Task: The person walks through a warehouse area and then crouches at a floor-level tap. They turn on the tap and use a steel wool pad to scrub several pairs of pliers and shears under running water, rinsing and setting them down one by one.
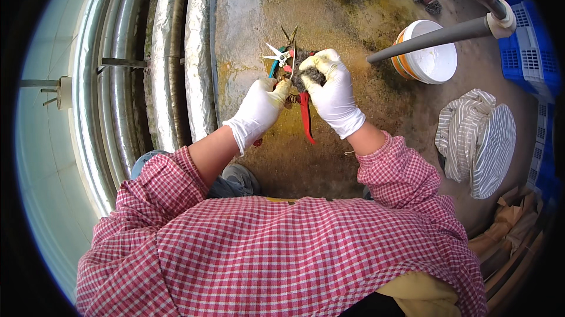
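My left hand [258,107], in a white glove, grips a pair of red-handled pruning shears [305,118]. One handle hangs down towards me beside a coil spring [293,98]; the other handle is mostly hidden by the glove. In my right hand [333,90], also gloved in white, is a dark grey wire scourer [312,79], bunched against the shears. Both gloves have yellowish stains at the fingers. Just beyond my hands lie snips with short pale blades [278,55], a teal handle [273,69] and a slender pair of pointed blades [290,34]. These tools overlap, so their outlines are partly hidden.
Foil-wrapped pipes [201,52] run along the left. A grey pipe [432,40] slants in from the right, above a white bucket [435,68]. Farther right are a striped cloth-covered seat [479,140], blue plastic crates [525,48] and brown paper [507,220]. The stained floor [247,17] looks wet.
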Available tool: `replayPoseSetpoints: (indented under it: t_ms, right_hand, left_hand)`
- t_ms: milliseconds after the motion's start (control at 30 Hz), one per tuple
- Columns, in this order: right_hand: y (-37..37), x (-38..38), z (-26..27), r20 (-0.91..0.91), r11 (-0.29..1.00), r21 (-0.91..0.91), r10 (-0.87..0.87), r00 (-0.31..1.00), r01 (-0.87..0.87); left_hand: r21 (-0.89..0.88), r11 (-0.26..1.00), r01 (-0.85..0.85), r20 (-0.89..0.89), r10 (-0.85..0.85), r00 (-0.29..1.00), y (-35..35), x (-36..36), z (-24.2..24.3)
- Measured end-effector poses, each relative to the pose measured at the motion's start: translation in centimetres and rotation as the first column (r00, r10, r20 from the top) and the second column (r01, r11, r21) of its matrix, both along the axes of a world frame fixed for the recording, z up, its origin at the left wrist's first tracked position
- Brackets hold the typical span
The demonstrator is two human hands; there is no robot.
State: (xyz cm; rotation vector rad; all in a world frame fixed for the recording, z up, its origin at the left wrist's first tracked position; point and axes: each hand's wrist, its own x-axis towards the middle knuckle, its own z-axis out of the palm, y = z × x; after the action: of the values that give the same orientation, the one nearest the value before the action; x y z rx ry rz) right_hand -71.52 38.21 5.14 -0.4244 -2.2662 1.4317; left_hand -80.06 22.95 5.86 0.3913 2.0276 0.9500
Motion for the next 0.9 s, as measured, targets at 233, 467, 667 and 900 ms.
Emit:
replayPoseSetpoints:
  t_ms: [233,467,667,900]
  right_hand:
    - [1.0,0.3,0.6,-0.168,0.996,-0.038,-0.085,0.982,0.08]
    - [1.5,-0.4,0.4,-0.04,0.962,0.236,-0.134,0.99,0.139]
    - [0.6,0.9,1.2,-0.212,0.99,0.134,0.071,0.975,-0.043]
    - [5.1,0.7,0.0,-0.196,0.806,0.42,-0.369,0.909,0.417]
  left_hand:
    - [-0.003,0.994,0.113,-0.018,-0.113,0.993,-0.1,-0.2,0.2]
    - [-0.059,0.959,0.277,-0.081,-0.281,0.956,-0.5,0.4,-0.3]
    - [0.039,0.995,0.094,-0.142,-0.087,0.986,-0.5,-0.5,-1.6]
    - [0.105,0.994,-0.003,0.025,0.001,1.0,-0.4,-0.1,0.0]
